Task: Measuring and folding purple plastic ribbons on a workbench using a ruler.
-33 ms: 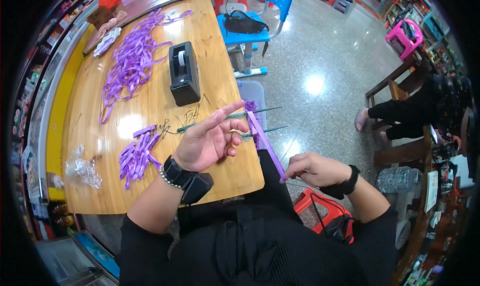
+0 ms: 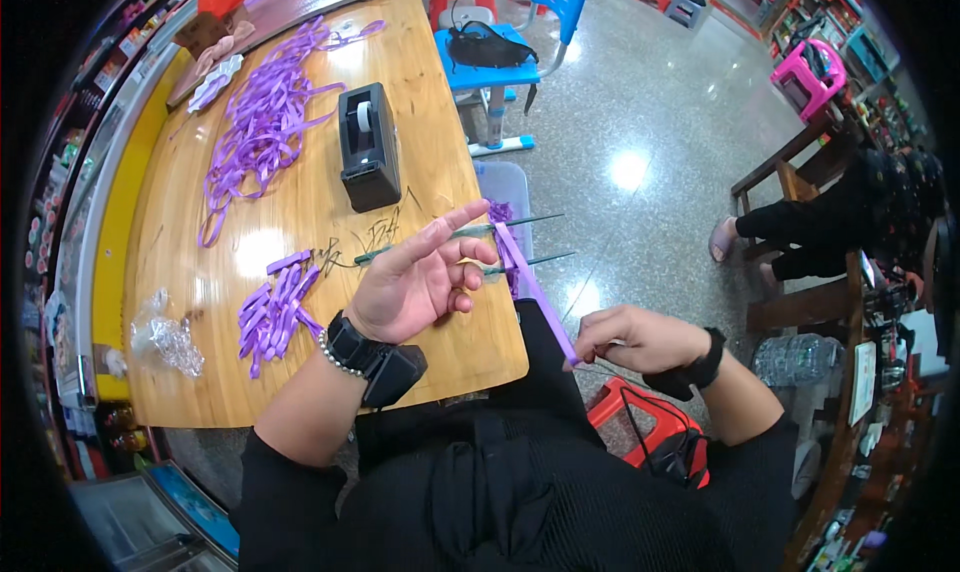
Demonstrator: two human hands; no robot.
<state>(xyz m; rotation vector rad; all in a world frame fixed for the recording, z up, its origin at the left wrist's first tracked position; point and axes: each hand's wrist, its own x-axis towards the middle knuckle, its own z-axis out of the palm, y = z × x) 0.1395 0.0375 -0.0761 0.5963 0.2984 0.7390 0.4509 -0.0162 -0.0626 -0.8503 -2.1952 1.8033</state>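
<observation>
My right hand (image 2: pixel 645 340), off the table's right edge, pinches the lower end of a purple ribbon (image 2: pixel 538 290). Pulled straight, the ribbon slants up to two thin dark green rods (image 2: pixel 545 260) that jut past the table edge. My left hand (image 2: pixel 430 272) is palm up over the table corner, index finger stretched toward the ribbon's upper end and the other fingers loosely bent. Nothing shows gripped in it; whether the index tip touches the ribbon I cannot tell. More purple ribbon (image 2: pixel 500 212) is bunched by the rods, above a clear plastic bin (image 2: pixel 508 184).
On the wooden table (image 2: pixel 440 347) lie short purple ribbon pieces (image 2: pixel 275 317), a long ribbon tangle (image 2: pixel 262 122), a black tape dispenser (image 2: pixel 368 147) and crumpled clear plastic (image 2: pixel 165 337). A red stool (image 2: pixel 620 412) stands below my right hand. A person's legs (image 2: pixel 800 222) show at right.
My right hand has shifted very slightly to the right, with the ribbon end in it. The left hand has not visibly moved.
</observation>
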